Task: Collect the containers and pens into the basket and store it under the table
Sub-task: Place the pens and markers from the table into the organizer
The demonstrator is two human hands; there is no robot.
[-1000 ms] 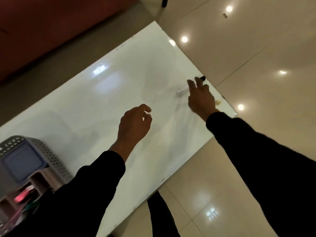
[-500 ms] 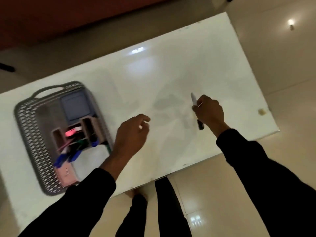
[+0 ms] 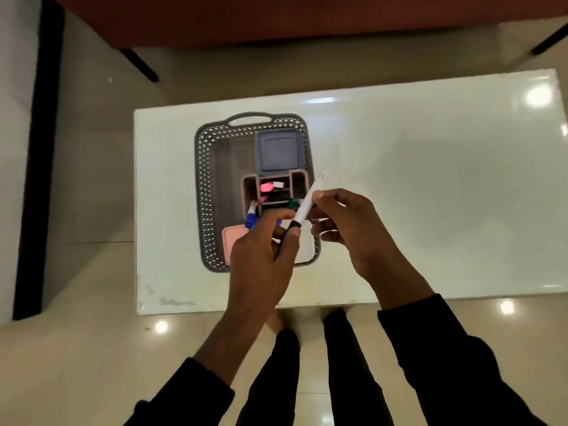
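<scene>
A grey perforated basket (image 3: pixel 205 192) with a handle stands on the white table (image 3: pixel 430 186), left of middle. Inside it are a grey-blue lidded container (image 3: pixel 278 151), a pink organizer (image 3: pixel 250 187) holding several coloured pens, a pink lidded container (image 3: pixel 229 241) and a white one (image 3: pixel 305 250). A white marker with a black cap (image 3: pixel 307 204) hangs tilted over the basket's near right part. My left hand (image 3: pixel 264 256) pinches its capped lower end. My right hand (image 3: pixel 347 229) grips its middle.
A dark red sofa (image 3: pixel 276 16) with black legs runs along the far side of the table. My legs and bare feet (image 3: pixel 279 321) stand on glossy beige tiles at the table's near edge. A dark vertical post (image 3: pixel 40 149) stands at the left.
My right hand carried the marker from the table's right part leftward over the basket. My left hand rose and took hold of its capped end. The view swung left and centred on the basket.
</scene>
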